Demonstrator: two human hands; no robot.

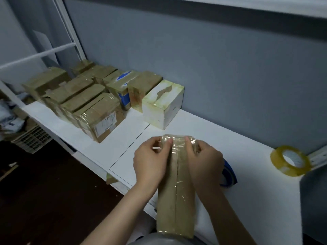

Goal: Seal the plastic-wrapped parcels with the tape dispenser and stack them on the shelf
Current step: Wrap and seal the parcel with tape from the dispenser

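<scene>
A long brown cardboard parcel [175,200] wrapped in clear plastic stands on end at the front edge of the white table [247,183], leaning toward me. My left hand [150,161] and my right hand [203,163] grip its far top end from either side, thumbs pressing the clear tape there. A blue tape dispenser [229,174] lies just right of my right hand, mostly hidden behind it. A roll of clear yellowish tape [290,160] stands on the table at the right.
Several taped cardboard parcels [85,101] sit in rows at the back left of the table, with a white box [162,105] at their right end. A grey wall runs behind. A white rack frame [35,55] and a crate [31,138] stand at left.
</scene>
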